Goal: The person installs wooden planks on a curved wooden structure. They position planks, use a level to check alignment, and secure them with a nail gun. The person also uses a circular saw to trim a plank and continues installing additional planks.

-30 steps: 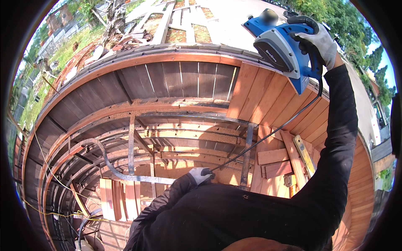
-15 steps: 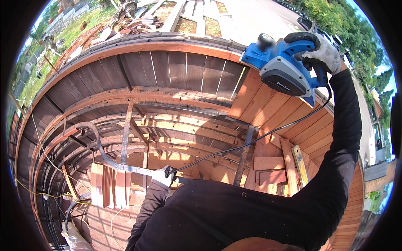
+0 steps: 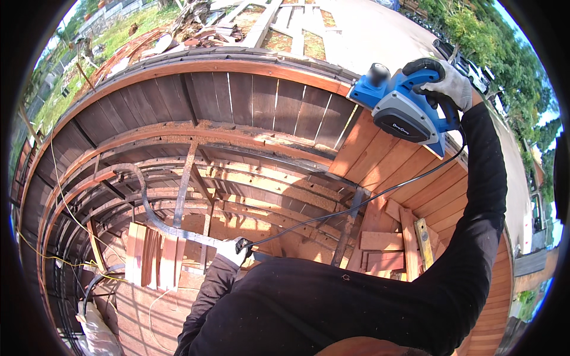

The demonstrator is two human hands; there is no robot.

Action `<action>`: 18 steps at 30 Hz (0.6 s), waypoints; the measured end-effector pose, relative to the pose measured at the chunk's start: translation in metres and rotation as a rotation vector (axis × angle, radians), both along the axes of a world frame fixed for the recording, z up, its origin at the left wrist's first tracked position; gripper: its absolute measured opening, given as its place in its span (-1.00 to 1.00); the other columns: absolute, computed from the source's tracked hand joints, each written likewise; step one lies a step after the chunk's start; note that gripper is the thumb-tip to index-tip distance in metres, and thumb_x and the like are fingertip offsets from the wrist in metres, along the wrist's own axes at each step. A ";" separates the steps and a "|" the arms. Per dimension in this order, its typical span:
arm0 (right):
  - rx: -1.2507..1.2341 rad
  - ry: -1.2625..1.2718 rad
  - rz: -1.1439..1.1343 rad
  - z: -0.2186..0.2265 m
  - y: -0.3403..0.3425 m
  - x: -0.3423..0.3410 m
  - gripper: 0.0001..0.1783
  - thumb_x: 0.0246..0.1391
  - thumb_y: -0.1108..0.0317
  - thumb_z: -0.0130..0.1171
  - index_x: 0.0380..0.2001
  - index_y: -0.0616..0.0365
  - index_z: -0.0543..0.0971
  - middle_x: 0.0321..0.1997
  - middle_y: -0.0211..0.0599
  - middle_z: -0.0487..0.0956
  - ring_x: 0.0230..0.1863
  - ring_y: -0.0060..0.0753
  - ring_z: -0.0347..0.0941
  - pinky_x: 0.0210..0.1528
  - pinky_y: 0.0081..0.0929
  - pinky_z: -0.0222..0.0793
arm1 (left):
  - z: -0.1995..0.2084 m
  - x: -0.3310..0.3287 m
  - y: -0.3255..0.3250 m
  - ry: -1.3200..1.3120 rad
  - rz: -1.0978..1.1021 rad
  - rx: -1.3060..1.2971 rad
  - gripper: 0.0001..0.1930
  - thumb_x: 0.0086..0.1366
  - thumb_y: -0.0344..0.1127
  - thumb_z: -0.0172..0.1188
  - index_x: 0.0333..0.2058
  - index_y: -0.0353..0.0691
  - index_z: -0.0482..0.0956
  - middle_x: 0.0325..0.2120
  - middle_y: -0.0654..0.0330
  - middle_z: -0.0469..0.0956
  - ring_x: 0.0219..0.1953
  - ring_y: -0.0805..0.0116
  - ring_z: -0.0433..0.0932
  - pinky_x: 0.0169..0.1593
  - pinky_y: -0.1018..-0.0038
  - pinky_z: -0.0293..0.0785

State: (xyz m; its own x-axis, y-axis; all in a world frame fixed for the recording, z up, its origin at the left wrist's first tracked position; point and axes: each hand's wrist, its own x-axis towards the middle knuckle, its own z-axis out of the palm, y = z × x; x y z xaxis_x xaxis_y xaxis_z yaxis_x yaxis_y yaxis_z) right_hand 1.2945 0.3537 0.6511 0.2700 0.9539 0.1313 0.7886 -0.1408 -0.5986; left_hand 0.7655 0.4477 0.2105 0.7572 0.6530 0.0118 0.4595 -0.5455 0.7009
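At the upper right, my right hand (image 3: 446,83), in a white glove with dark fingertips, is closed round the rear handle of a blue and grey electric hand planer (image 3: 404,113). The planer sits on the reddish wooden top rail (image 3: 255,66) of a curved wall; its sole is hidden. My left hand (image 3: 235,250), gloved alike, is closed on the end of a bent metal handrail (image 3: 196,237) at lower centre. A black power cord (image 3: 350,209) runs from the planer down to my left hand; whether the fingers also hold it is hidden.
Reddish boards (image 3: 380,151) line the wall below the planer. Dark slats (image 3: 237,98) form the wall further left. Offcuts (image 3: 381,240) and a yellow spirit level (image 3: 424,240) lie at right. Bundled boards (image 3: 142,255) stand at lower left, near a yellow cord (image 3: 71,262).
The planer and my right hand have moved slightly left along the top rail, while the view has shifted a little. My left hand stays on the handrail.
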 end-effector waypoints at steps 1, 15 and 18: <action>-0.016 0.039 -0.011 -0.001 0.001 0.003 -0.57 -0.05 0.50 0.21 -0.02 0.16 0.54 -0.43 -0.38 0.57 -0.65 -0.65 0.41 -0.64 -0.64 0.39 | -0.002 0.000 0.000 0.021 0.007 0.001 -0.85 0.25 -0.27 0.07 -0.43 -0.13 0.59 -0.56 0.17 0.62 -0.47 0.15 0.61 -0.32 0.29 0.49; -0.002 0.047 -0.026 -0.004 0.011 -0.006 -0.58 -0.05 0.44 0.22 -0.03 0.14 0.55 -0.41 -0.39 0.57 -0.63 -0.64 0.42 -0.63 -0.64 0.40 | 0.008 0.002 -0.003 0.070 -0.007 0.000 -0.82 0.26 -0.16 0.06 -0.41 -0.04 0.59 -0.57 0.22 0.61 -0.46 0.14 0.60 -0.29 0.26 0.46; -0.062 0.010 -0.009 -0.001 0.016 -0.001 -0.57 -0.06 0.42 0.24 -0.04 0.19 0.52 -0.37 -0.40 0.57 -0.59 -0.68 0.44 -0.61 -0.69 0.41 | 0.015 0.004 -0.002 0.107 -0.026 0.038 -0.85 0.26 -0.22 0.08 -0.41 -0.08 0.59 -0.55 0.20 0.63 -0.46 0.15 0.61 -0.30 0.28 0.49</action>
